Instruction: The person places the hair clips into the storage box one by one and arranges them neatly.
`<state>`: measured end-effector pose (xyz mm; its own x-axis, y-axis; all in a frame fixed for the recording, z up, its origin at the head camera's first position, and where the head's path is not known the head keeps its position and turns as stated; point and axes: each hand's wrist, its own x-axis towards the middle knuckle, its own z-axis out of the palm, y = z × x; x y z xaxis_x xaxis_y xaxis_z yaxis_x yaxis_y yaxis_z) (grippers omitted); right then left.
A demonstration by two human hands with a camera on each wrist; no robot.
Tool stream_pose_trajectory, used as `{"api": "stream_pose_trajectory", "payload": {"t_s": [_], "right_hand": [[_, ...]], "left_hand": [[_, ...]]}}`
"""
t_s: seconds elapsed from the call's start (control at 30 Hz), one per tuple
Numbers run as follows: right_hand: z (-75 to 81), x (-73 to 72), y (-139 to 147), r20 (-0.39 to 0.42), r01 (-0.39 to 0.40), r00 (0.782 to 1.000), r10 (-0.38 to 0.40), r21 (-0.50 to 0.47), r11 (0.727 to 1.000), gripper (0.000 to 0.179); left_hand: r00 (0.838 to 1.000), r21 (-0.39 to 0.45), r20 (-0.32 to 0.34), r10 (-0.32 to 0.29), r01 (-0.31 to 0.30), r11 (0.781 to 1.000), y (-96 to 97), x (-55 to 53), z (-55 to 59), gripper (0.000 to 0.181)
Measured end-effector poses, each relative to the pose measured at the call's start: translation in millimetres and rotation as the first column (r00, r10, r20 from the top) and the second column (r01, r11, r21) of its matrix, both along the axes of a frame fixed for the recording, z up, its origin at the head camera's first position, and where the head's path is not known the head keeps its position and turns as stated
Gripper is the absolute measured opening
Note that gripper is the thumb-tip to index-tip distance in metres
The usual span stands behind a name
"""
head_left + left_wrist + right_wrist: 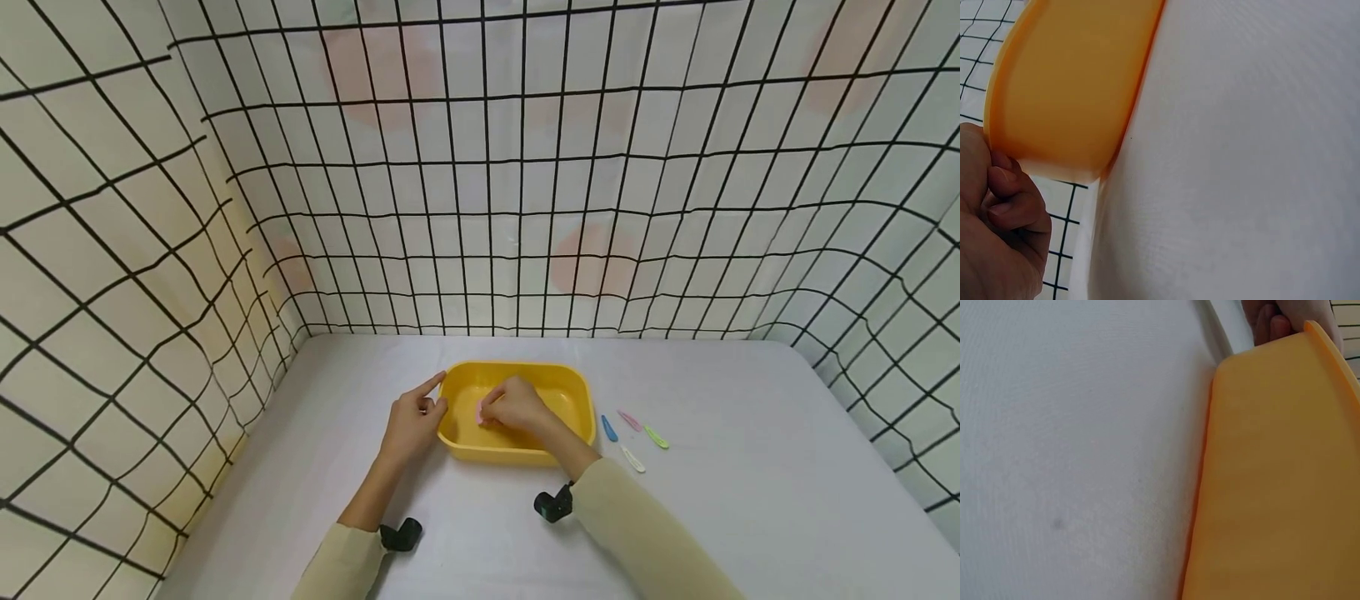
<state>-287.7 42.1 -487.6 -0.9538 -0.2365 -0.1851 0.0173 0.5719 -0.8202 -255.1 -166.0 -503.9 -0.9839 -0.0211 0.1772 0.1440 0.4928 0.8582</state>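
Note:
A yellow plastic tray (517, 457) stands on the white table. At its left end my left hand (410, 425) grips the rim, and the left wrist view shows that hand's curled fingers (1016, 194) against the tray wall (1072, 94). Inside the tray, my right hand (517, 406) pinches a small pink hair clip (480, 412) near the floor, partly covered by the fingers. The tray's side (1279, 469) fills much of the right wrist view and hides the right hand there; the left hand (1291, 315) shows at the top.
Right of the tray lie a blue hair clip (609, 428), a pink one (630, 421), a green one (656, 437) and a white one (633, 459). White walls with a black grid (487, 208) enclose the table (750, 500) at the back and sides.

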Motion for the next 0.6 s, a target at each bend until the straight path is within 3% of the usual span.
{"api": "stream_pose_trajectory", "payload": {"t_s": [0.6], "right_hand": [[0.8, 0.5, -24, 0.027, -0.059, 0.998, 0.059, -0.004, 0.998, 0.013]], "left_hand": [[1.0, 0.012, -0.007, -0.016, 0.016, 1.0, -1.8, -1.7, -0.2, 0.047]]}}
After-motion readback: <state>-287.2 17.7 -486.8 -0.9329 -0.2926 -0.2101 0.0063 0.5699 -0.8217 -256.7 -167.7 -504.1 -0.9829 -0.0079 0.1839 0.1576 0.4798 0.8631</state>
